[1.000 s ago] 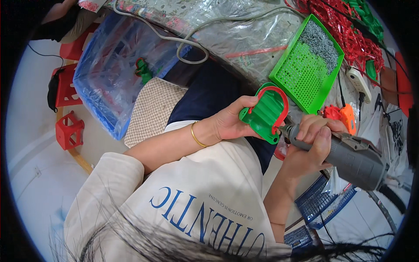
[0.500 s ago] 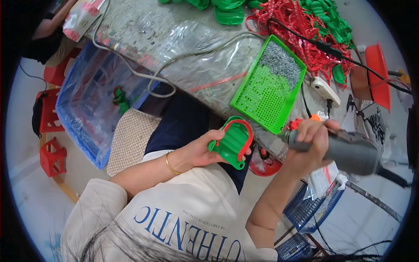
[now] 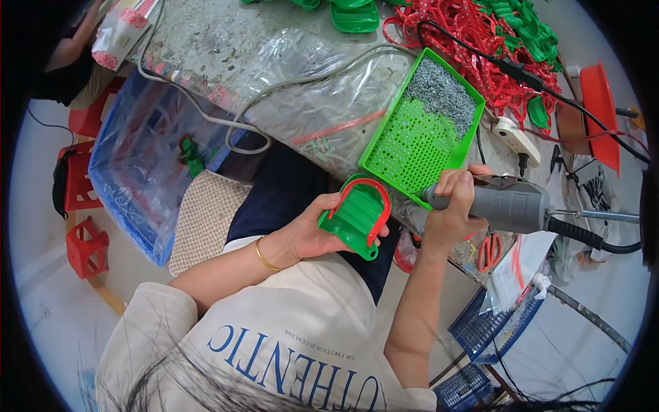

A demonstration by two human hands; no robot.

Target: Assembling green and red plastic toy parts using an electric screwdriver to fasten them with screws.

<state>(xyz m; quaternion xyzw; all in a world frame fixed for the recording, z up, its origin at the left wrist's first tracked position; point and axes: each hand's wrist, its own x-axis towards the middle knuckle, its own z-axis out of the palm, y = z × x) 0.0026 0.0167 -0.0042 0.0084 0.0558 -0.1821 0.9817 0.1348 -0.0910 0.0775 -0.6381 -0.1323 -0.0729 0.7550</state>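
While the left hand (image 3: pixel 309 230) grips the green plastic part (image 3: pixel 355 213) with its red strap (image 3: pixel 386 207) above the lap, the right hand (image 3: pixel 452 213) is closed around the grey power tool (image 3: pixel 511 206). The tool's tip points at the near corner of the green tray (image 3: pixel 386 181); contact cannot be determined.

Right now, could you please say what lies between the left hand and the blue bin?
The head view shows dark trousers and beige checked cloth between left hand and bin.
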